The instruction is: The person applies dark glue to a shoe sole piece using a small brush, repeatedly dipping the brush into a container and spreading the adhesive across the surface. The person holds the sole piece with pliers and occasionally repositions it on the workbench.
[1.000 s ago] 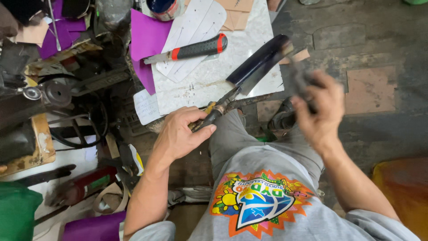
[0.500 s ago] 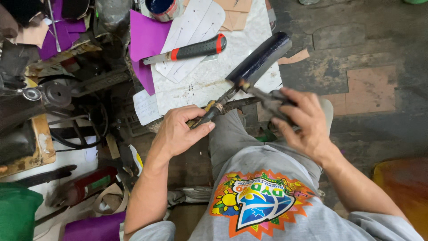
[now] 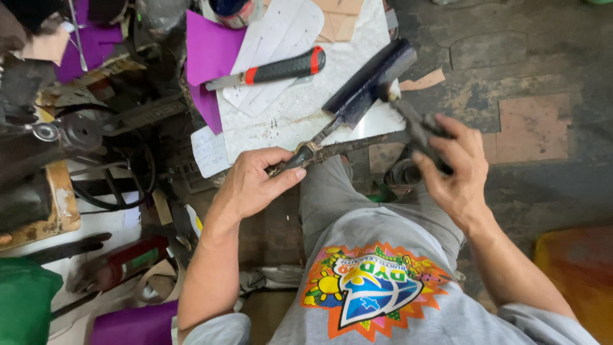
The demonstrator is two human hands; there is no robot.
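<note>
Head view. The left hand is closed around the handle end of a long narrow blade, which slants up across the near right corner of the white slab. The right hand is wrapped shut on a dark, hard-looking tool whose tip meets the blade near its upper end, just past the slab's right edge.

The blade looks stiff, fairly heavy and probably sharp, so it is best gripped by the handle only, as shown. The tool appears rigid and small enough for a one-handed fist grip.

Count: one blade, one dark tool, and one red-and-black utility knife lying untouched near the slab's far edge. Two purple sheets overlap the slab's left edge.
</note>
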